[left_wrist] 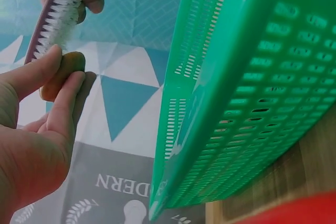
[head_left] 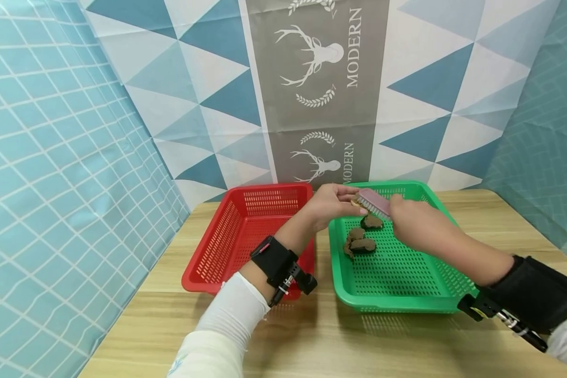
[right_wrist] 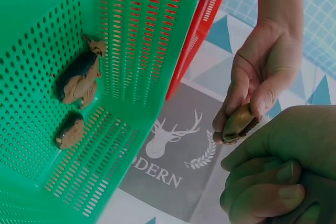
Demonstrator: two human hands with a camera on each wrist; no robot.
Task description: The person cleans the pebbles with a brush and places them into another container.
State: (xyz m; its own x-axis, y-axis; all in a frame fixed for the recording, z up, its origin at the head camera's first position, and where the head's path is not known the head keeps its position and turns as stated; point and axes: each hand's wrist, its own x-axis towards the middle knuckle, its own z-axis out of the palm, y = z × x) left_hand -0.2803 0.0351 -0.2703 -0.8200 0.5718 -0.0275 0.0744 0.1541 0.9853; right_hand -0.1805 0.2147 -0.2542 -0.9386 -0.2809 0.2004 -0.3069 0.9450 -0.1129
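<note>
My left hand [head_left: 328, 205] pinches a small yellow-brown clam [left_wrist: 64, 76] between thumb and fingertips; brown mud clings to one side in the right wrist view. My right hand [head_left: 416, 223] grips a pinkish scrub brush [head_left: 376, 203] with white bristles. In the left wrist view the bristles are against or just beside the clam; exact contact cannot be told. Both hands are above the far left part of the green basket [head_left: 406, 303]. Inside it lie several dark, mud-covered lumps [head_left: 363, 245], shell-like in shape, with another lump [head_left: 372, 222] closer to the hands.
A red basket [head_left: 199, 287] stands to the left of the green one on the wooden table [head_left: 312, 346]. Patterned sheets [head_left: 227, 79] hang behind, and a blue tiled sheet [head_left: 52, 157] runs along the left side. Both wrists wear black camera straps.
</note>
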